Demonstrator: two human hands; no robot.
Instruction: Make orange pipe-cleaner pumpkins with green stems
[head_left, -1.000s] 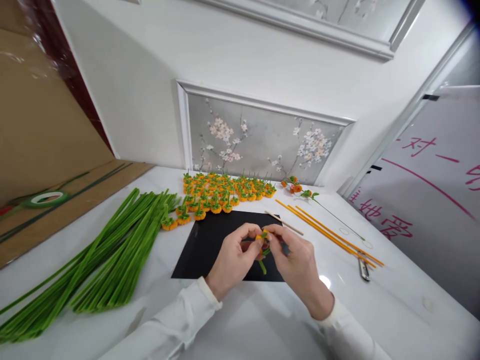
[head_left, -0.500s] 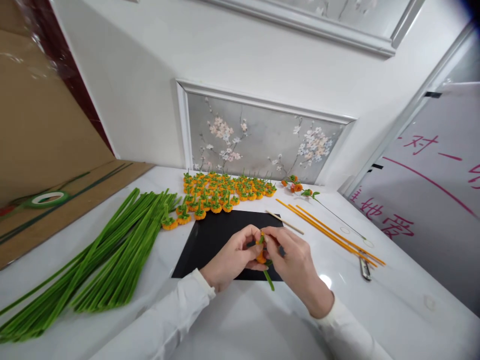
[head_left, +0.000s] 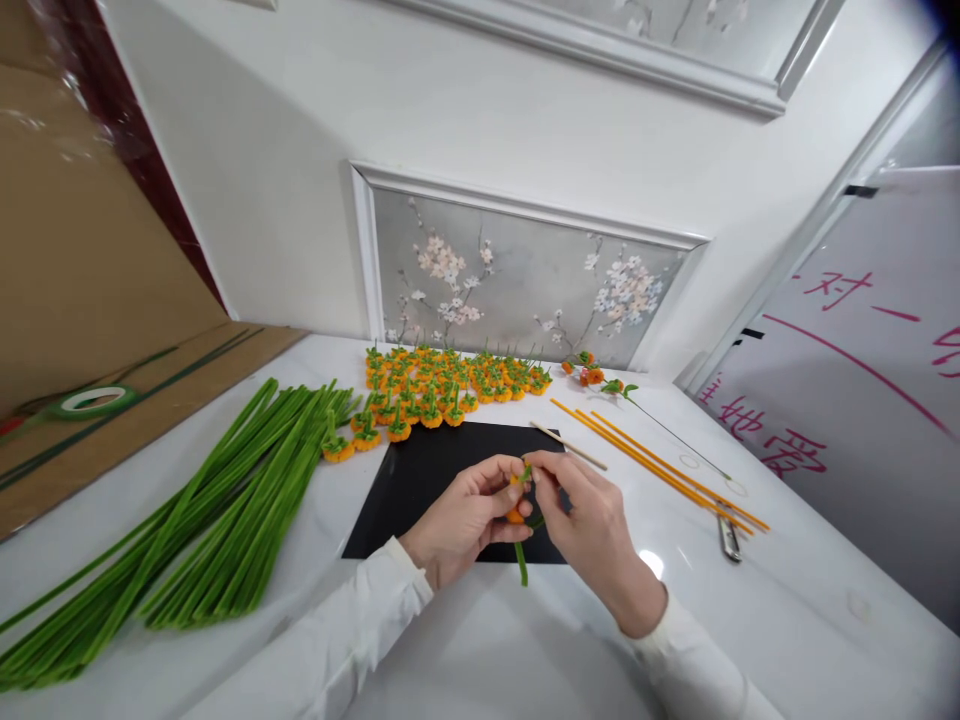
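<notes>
Above the black mat [head_left: 420, 490], my left hand [head_left: 469, 515] is closed around a small orange pipe-cleaner flower [head_left: 516, 515]. A green pipe cleaner [head_left: 523, 570] hangs down below it, its fuzzy end past the mat's front edge. My right hand [head_left: 585, 525] meets the left at the flower's top, thumb and forefinger pinched on a green piece of the pipe cleaner. Much of the flower is hidden by the fingers. Just behind the mat stand several finished-looking orange flowers [head_left: 431, 412] with green stems pointing up.
Left lies a big bundle of green pipe cleaners [head_left: 247, 500]. Right of the mat are a thin wooden stick [head_left: 568, 445], orange pipe cleaners [head_left: 660, 465], a nail clipper [head_left: 729, 538] and a wire-stemmed flower spray [head_left: 592, 376]. Green tape [head_left: 94, 402] rests on cardboard at far left.
The hanging green pipe-cleaner end has swung left and now points more nearly straight down. The green piece at the flower's top has shifted between my fingers. Both hands stay in nearly the same place.
</notes>
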